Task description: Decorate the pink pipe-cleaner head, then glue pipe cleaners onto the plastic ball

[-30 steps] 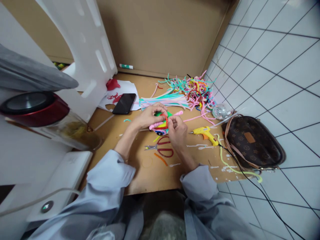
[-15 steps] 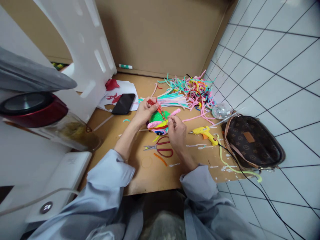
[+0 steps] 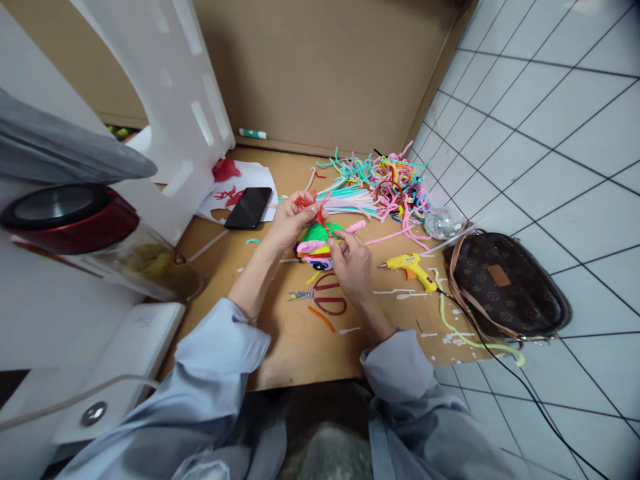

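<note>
My left hand (image 3: 289, 225) pinches the bunched end of a red tasselled cord (image 3: 321, 216). Lower down, the fingertips of my right hand (image 3: 352, 260) are closed on the cord's other stretch, which runs thin between the hands. Directly beneath lies a colourful pipe-cleaner craft piece (image 3: 314, 247) with a green top, pink, yellow and red strips and a dark round spot; my right hand covers part of it. Red-handled scissors (image 3: 327, 295) rest just in front, beside a short orange pipe cleaner (image 3: 321, 319).
A yellow glue gun (image 3: 411, 265) lies to the right, its cable passing a brown handbag (image 3: 510, 283). Behind are a tangled heap of pipe cleaners (image 3: 390, 177) and a straight bundle (image 3: 345, 200). On the left are a black phone (image 3: 249, 207) and a glass jar (image 3: 150, 257).
My right hand has shifted slightly left and up along the red cord, over the green top. My left hand has barely moved. The view has shifted a little.
</note>
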The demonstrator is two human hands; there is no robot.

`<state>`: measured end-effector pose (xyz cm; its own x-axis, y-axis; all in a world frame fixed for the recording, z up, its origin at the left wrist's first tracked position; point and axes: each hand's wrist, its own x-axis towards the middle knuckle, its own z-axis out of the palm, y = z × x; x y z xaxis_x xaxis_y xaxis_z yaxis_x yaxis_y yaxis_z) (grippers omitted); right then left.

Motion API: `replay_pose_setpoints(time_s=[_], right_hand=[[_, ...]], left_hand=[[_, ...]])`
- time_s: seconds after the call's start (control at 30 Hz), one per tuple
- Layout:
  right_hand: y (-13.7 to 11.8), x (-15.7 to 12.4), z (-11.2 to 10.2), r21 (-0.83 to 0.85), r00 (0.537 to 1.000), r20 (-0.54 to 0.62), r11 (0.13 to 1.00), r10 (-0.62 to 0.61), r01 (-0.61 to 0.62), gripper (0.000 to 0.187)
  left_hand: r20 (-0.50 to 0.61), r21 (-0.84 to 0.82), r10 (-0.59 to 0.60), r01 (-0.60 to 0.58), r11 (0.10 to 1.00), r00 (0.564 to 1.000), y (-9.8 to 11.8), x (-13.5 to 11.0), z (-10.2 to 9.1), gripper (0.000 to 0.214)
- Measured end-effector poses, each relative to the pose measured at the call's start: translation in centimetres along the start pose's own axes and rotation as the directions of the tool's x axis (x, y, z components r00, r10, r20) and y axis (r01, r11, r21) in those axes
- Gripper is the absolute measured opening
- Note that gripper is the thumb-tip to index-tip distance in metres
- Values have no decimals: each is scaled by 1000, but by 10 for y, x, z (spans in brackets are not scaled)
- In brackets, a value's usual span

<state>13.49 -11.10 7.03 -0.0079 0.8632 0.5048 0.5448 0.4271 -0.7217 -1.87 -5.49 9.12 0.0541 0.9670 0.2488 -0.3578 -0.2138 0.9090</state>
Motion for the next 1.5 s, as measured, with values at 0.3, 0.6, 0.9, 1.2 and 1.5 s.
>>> replay_pose_setpoints(time_s=[0.3,0.6,0.9,1.2,1.5], right_hand=[[-18,9,-2,-106,995,-52,991,83,-88,17],[-27,39,-10,-132,999,-2,991,33,-33,11],[-24,60,-13,-79,999,49,997,11,-7,12],[-14,31,-11,277,998,-60,961,36,-18,22],[4,3,0,-15,991,-75,994,-106,105,24]], left_hand=[[67,68,-15,10,998,998,0,-1,2,53],[136,164,-50,27,986,989,8,-4,2,65],[183,212,-38,-1,977,982,7,-4,4,58],[71,238,26,-43,970,997,4,-4,4,42],[-21,195,29,-24,981,999,4,-2,5,53]])
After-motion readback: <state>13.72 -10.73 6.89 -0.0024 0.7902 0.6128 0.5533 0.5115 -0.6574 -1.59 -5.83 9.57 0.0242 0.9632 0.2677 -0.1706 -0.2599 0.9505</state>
